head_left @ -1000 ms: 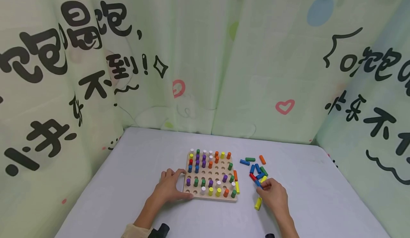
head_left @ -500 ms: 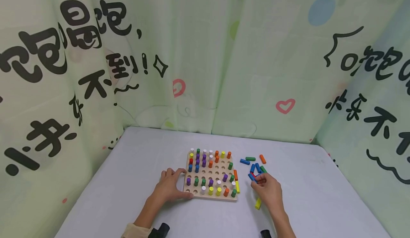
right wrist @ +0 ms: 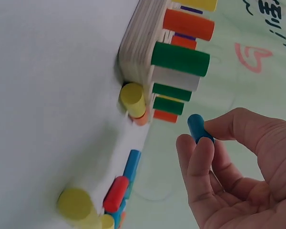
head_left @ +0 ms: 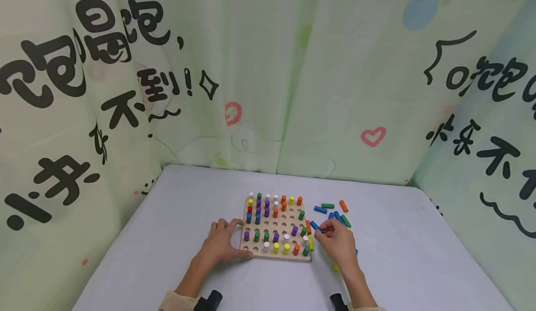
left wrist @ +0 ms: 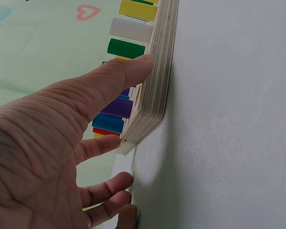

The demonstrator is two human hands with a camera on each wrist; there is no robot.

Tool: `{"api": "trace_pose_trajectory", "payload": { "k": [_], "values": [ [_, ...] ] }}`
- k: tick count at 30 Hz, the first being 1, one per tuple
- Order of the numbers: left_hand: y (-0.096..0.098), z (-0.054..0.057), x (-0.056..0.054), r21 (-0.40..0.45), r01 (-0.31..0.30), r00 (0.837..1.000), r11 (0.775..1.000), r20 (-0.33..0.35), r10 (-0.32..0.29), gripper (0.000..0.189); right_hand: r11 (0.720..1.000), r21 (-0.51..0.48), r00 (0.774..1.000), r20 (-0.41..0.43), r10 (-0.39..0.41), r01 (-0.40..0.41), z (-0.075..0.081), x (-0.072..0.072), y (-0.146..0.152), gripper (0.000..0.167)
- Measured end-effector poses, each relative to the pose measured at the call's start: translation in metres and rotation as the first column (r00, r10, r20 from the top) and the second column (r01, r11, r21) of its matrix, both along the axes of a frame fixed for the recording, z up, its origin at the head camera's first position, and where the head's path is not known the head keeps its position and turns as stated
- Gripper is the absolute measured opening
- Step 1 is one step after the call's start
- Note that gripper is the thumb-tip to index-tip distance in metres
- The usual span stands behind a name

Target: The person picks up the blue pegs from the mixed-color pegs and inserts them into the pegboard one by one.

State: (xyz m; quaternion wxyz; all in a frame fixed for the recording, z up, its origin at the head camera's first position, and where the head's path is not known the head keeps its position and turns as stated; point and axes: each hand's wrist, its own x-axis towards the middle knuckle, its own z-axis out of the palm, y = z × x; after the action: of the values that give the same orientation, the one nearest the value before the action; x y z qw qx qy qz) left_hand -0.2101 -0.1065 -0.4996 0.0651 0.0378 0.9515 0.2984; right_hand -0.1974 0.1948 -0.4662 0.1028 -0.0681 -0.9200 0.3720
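Note:
A wooden pegboard [head_left: 276,229] stands on the table with pegs of several colours upright in its holes. My left hand [head_left: 224,245] rests at its left side, the index finger at the left edge and the thumb at the front left corner. In the left wrist view the straight thumb [left wrist: 114,78] lies along the board's edge, the other fingers spread. Just right of the board my right hand [head_left: 337,241] pinches a blue peg [right wrist: 199,128] between thumb and fingers. The peg is held tilted, one end sticking out toward the board.
Loose pegs lie right of the board, among them a green peg [head_left: 328,206], an orange peg [head_left: 344,206] and a blue peg [head_left: 320,209]. A yellow peg [head_left: 311,243] lies along the board's right edge. Some are partly hidden behind my right hand. Printed curtains [head_left: 259,69] surround the table.
My right hand has lifted the blue peg from the loose pile and carried it left, close to the board's right edge. My left hand has stayed at the board.

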Motion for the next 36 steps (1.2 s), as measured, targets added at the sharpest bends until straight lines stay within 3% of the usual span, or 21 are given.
{"api": "trace_pose_trajectory", "payload": {
  "k": [14,36],
  "values": [
    [0.001,-0.004,-0.001,0.0,0.002,1.0,1.0,-0.001,-0.002,0.088,0.998,-0.037,0.999,-0.026,0.042,-0.043,0.004,-0.007,-0.025,0.014],
    [0.001,-0.002,-0.001,-0.003,-0.007,1.0,1.0,0.008,0.007,0.087,0.988,-0.067,0.99,-0.042,0.138,-0.141,0.001,-0.009,-0.055,0.013]
  ]
}}
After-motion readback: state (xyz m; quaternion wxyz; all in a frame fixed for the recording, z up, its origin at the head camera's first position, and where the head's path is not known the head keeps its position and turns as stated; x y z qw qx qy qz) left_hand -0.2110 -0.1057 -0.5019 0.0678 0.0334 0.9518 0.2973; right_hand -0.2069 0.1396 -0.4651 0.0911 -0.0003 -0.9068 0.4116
